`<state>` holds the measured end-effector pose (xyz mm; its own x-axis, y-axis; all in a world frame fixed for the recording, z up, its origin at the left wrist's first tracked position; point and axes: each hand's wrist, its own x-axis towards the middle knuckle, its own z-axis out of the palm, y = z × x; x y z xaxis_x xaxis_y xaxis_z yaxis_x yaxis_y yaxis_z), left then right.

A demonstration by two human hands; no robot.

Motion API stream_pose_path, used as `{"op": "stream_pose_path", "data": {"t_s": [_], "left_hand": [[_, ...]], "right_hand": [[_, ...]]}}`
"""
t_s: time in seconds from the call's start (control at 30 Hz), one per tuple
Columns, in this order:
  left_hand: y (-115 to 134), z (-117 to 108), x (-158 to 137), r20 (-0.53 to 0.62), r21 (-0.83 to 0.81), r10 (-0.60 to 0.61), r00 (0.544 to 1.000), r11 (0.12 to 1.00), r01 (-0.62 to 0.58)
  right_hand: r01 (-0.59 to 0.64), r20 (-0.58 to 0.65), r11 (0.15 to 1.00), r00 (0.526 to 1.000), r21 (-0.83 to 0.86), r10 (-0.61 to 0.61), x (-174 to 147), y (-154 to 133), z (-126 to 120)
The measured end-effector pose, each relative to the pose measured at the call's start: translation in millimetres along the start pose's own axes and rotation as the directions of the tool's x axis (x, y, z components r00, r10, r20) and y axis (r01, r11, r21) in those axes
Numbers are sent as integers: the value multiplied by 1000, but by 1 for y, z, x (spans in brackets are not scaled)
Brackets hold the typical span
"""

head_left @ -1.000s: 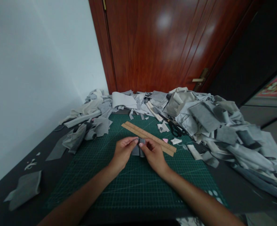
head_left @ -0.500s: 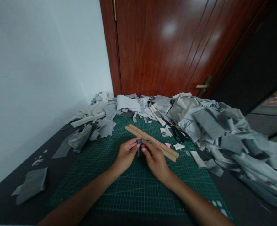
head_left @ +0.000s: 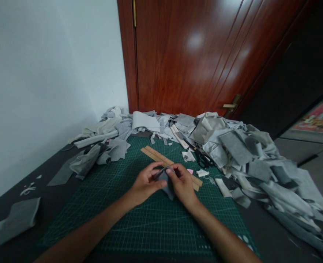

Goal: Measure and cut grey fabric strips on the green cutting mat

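A small piece of dark grey fabric (head_left: pixel 168 188) is held between my two hands, above the middle of the green cutting mat (head_left: pixel 150 226). My right hand (head_left: pixel 183 182) pinches its upper edge between thumb and fingers. On the other side, my left hand (head_left: pixel 145 184) has its thumb against the front of the fabric and its fingers curled behind it. The fabric hangs down to a point between the hands. Just beyond them lies a wooden ruler (head_left: pixel 154 154), set diagonally and partly hidden by my right hand.
Grey and white fabric scraps (head_left: pixel 238 146) are heaped along the back and right. Black-handled scissors (head_left: pixel 202 159) lie by the heap, near a pink scrap (head_left: pixel 190 171). A folded grey cloth (head_left: pixel 20 219) rests at the left. A wall (head_left: pixel 54 73) and door (head_left: pixel 177 54) stand behind.
The grey fabric has been opened out from a small folded bundle and hangs lower. My left fingers have spread a little. The view has shifted slightly to the right.
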<state>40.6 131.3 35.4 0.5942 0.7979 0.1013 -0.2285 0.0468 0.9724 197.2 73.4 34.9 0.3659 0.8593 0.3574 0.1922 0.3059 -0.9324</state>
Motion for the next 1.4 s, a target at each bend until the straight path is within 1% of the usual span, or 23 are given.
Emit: {"op": "stream_pose_path", "data": {"t_s": [0.07, 0.13, 0.2, 0.33, 0.43, 0.53, 0.6, 0.67, 0.8, 0.87, 1.1, 1.27, 1.4], "left_hand": [[0, 2, 1, -39, 38, 53, 998, 998, -52], [1, 4, 2, -132, 65, 82, 988, 995, -74], [3, 3, 3, -201, 83, 96, 975, 993, -81], [8, 0, 4, -250, 106, 127, 960, 989, -104], [10, -1, 3, -225, 105, 140, 964, 987, -119], [10, 1, 2, -121, 87, 128, 984, 989, -118], [10, 2, 1, -89, 77, 138, 986, 988, -131], [10, 2, 1, -108, 98, 145, 984, 986, -135], [9, 0, 1, -149, 171, 124, 981, 980, -98], [8, -1, 2, -166, 149, 122, 978, 984, -98], [5, -1, 3, -199, -30, 69, 978, 997, -76], [7, -2, 3, -223, -30, 75, 972, 996, -84], [6, -3, 4, -238, -42, 73, 968, 995, -86]], "right_hand": [[-15, -11, 999, 1000, 42, 16, 0, 0, 0], [-32, -14, 998, 999, 59, 33, -1, 0, 0], [-36, -16, 997, 999, 67, 37, -1, 0, 1], [-20, 12, 997, 1000, 79, 19, -3, 0, 1], [-18, 9, 997, 1000, 77, 17, -5, -1, 0], [-11, 0, 996, 1000, 85, 11, -7, -2, 0], [-7, 1, 996, 1000, 86, 7, -8, -2, 1], [-11, -3, 997, 1000, 81, 12, -9, -2, 2], [-24, -3, 996, 1000, 83, 24, -11, -2, 4], [-19, 1, 995, 1000, 100, 19, -13, -3, 5], [-50, 18, 981, 999, 186, 47, -18, -7, 10], [-42, -19, 977, 999, 210, 47, -19, -9, 11], [-48, -21, 976, 998, 211, 54, -17, -9, 11]]}}
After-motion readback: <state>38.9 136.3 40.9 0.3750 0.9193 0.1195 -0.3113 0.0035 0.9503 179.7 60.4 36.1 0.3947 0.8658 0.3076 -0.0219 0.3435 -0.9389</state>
